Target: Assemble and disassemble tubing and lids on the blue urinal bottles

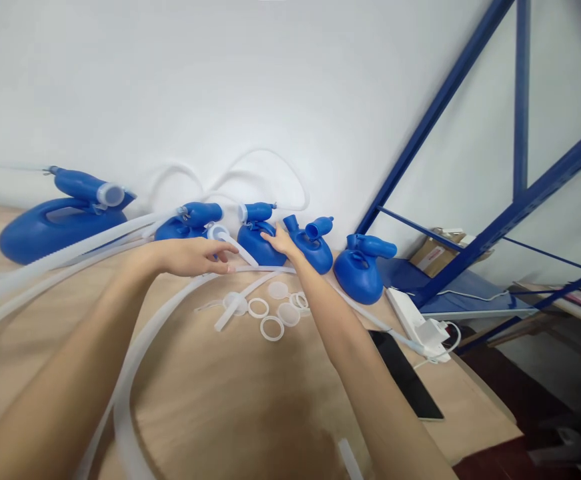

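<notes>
Several blue plastic bottles with handles stand along the wall. My right hand (281,241) reaches to the middle bottle (255,248), its fingers apart at the bottle's right side. My left hand (195,257) hovers with fingers spread, in front of another blue bottle (167,230) and near a white capped tube (244,251). Nothing shows in its fingers. Between my arms lie white rings (272,329), translucent discs (289,315) and a disc with a short tube (227,315). Further right are two blue bottles (323,257) (359,283).
At the far left stands a larger-looking blue bottle (60,233). Long white hoses (135,373) curve over the wooden table (230,400). A black tablet (405,377) and white power strip (413,320) lie at the right, beside a blue metal rack (520,193).
</notes>
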`<action>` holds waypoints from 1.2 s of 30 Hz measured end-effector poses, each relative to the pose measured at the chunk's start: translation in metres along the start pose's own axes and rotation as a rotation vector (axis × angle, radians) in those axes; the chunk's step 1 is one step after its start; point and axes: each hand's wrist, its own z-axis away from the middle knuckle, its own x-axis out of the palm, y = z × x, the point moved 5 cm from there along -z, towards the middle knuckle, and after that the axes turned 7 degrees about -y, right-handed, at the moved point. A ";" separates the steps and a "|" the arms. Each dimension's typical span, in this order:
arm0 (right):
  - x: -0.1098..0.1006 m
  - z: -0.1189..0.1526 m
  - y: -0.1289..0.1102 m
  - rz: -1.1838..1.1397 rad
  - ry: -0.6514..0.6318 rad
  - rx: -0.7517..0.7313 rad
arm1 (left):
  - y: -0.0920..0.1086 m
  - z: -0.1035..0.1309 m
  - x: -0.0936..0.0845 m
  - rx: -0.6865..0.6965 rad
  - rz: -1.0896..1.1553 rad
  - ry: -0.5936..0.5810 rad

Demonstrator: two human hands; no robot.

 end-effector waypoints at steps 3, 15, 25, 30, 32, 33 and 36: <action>0.008 -0.004 0.001 -0.005 0.050 0.053 | -0.009 0.003 -0.002 -0.055 -0.022 -0.001; -0.081 0.058 -0.036 0.038 0.272 -0.136 | -0.001 -0.016 -0.015 0.090 -0.091 0.386; -0.119 0.157 -0.055 -0.017 0.140 -0.210 | 0.025 -0.017 -0.016 0.374 -0.016 0.820; -0.129 0.163 -0.054 -0.062 0.057 -0.227 | 0.040 -0.006 -0.016 0.434 0.064 0.962; -0.123 0.162 -0.053 -0.048 0.011 -0.220 | 0.046 -0.004 -0.014 0.437 0.070 0.973; -0.118 0.161 -0.054 -0.023 -0.016 -0.221 | 0.049 -0.004 -0.013 0.432 0.074 0.956; -0.101 0.162 -0.060 0.101 -0.079 -0.256 | 0.050 -0.009 -0.009 0.389 0.112 0.891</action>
